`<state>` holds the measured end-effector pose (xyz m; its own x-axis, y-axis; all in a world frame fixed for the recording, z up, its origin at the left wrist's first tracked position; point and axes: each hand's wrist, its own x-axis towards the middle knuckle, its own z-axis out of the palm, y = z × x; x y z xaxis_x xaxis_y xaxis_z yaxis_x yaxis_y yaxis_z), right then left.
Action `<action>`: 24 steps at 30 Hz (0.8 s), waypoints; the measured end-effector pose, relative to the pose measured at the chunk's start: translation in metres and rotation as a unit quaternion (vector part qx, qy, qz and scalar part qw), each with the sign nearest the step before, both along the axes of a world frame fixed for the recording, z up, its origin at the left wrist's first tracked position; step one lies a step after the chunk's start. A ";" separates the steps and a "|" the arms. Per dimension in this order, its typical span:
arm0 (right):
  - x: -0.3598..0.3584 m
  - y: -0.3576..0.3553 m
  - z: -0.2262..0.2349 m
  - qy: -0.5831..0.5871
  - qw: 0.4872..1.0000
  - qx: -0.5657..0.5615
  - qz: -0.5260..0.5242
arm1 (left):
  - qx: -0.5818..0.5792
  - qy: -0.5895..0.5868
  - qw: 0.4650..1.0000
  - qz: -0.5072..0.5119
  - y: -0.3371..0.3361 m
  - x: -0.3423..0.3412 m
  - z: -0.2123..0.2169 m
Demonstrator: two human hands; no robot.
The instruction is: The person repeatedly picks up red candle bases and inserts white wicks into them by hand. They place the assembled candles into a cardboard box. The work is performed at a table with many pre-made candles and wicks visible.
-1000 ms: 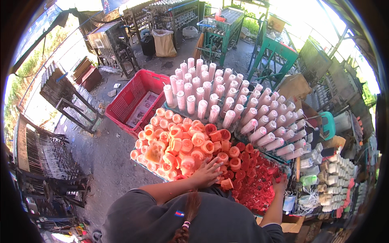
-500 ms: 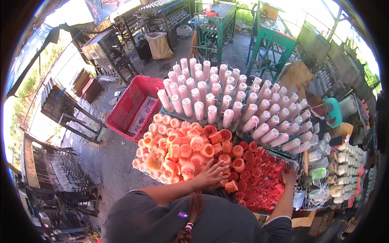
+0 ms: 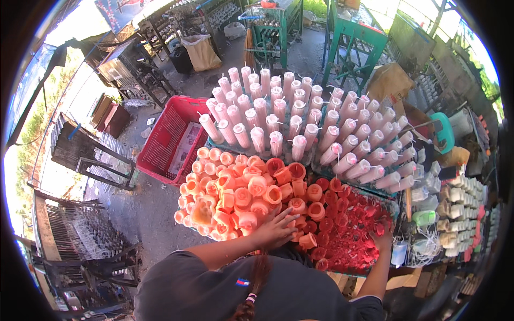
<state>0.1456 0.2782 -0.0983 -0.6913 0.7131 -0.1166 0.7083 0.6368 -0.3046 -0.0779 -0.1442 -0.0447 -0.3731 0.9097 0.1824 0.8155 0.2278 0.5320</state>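
Reaching both hands in over the low tray (image 3: 396,206) in front of me, I seem to be in the middle of handling the loose wax pieces, perhaps picking through them. My left hand (image 3: 274,229) lies palm down at the near edge of the orange cups (image 3: 242,196), fingers spread wide and touching the ones under it; I see nothing gripped in it. My right hand (image 3: 383,239) is at the tray's right end, at the edge of the red scraps (image 3: 349,249), fingers partly bent, with a bit of red at the tips; I cannot tell whether I have hold of a piece or am only touching one. The orange cups are heaped on the left, and the red cups (image 3: 326,222) lie between them and the scraps. As I judge it, the next move calls for a light pinch and a clear lift on the right, without knocking the cups about, while the left steadies the pile. My left forearm slants in from the near left with the elbow out; my right one rises more steeply from the near right, and the hands are well apart. On the far side stand the pink candles (image 3: 279,109), with the red crate (image 3: 160,140) to their left.
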 end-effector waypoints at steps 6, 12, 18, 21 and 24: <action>0.001 -0.005 -0.010 0.019 0.998 0.056 -0.035 | 0.010 -0.016 1.000 0.014 0.004 0.003 0.011; -0.018 -0.002 -0.005 0.010 0.994 0.112 0.020 | 0.025 0.014 0.999 0.030 0.001 0.003 0.005; -0.012 -0.008 -0.006 0.090 0.987 0.128 0.034 | 0.020 0.025 0.999 0.009 0.033 0.016 0.022; -0.010 -0.010 -0.012 0.084 0.990 0.111 -0.001 | 0.010 0.039 0.999 -0.014 0.062 0.028 0.031; -0.005 -0.001 -0.016 0.100 0.990 0.096 0.014 | 0.032 0.034 0.997 -0.055 0.089 0.044 0.032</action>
<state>0.1406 0.2769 -0.1141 -0.7070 0.6888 0.1603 0.6267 0.7152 -0.3093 -0.0336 -0.0552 -0.0128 -0.2554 0.9305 0.2626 0.8689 0.1019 0.4843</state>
